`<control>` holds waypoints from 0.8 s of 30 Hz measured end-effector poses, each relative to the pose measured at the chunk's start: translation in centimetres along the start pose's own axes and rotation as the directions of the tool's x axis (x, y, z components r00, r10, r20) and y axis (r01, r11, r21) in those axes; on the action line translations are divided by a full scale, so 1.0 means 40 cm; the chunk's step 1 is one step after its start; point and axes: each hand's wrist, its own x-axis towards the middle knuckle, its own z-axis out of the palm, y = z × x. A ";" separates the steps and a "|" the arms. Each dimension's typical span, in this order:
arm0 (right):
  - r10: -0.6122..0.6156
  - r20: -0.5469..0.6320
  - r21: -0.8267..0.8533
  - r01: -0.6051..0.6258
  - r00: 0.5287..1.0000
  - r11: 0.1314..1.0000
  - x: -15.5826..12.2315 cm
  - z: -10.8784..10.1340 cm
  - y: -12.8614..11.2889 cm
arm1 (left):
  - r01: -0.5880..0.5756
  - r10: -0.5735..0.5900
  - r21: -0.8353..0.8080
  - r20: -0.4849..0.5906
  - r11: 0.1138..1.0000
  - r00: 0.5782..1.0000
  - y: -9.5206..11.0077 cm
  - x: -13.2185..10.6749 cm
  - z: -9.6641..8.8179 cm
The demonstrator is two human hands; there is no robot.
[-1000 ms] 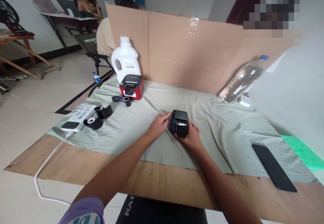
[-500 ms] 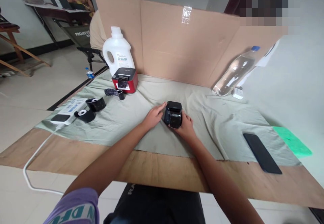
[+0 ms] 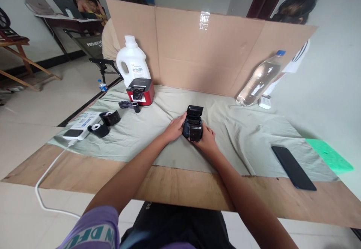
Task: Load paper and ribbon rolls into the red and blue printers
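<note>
A small black portable printer [image 3: 194,124] stands on the cloth in front of me, its lid [image 3: 194,110] raised. A strip of shiny black paper hangs over its front. My right hand [image 3: 208,138] is wrapped round the right side of the printer and partly hidden by it. Against the left side lies my left hand [image 3: 175,127], its fingers pressed to the casing near the lid's hinge; some fingertips are hidden. Farther off at the left sits a red and black printer [image 3: 141,91] with dark paper coming out of its front.
Black paper rolls [image 3: 99,130] lie beside a white power strip [image 3: 81,126] at the left. Behind the red printer stands a white jug [image 3: 134,63]. A cardboard screen [image 3: 197,53] closes off the back. On the right are a clear bottle [image 3: 261,78] and a phone [image 3: 293,168].
The black printer's lid has swung up from shut to open. My left hand has shifted slightly along the printer's side; my right hand keeps its hold. The camera view has tilted a little.
</note>
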 end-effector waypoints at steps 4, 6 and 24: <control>-0.007 0.004 0.006 0.007 1.000 1.000 0.003 0.000 0.006 | 0.021 -0.020 0.015 -0.037 1.000 0.999 -0.002 0.001 0.011; -0.004 0.008 0.008 0.004 1.000 1.000 0.004 0.000 0.006 | 0.012 -0.012 0.007 -0.056 1.000 0.998 -0.003 0.001 0.016; -0.120 0.141 0.142 0.100 0.983 0.985 0.135 -0.137 0.059 | 0.013 -0.014 -0.030 -0.040 0.999 0.999 -0.001 -0.001 0.004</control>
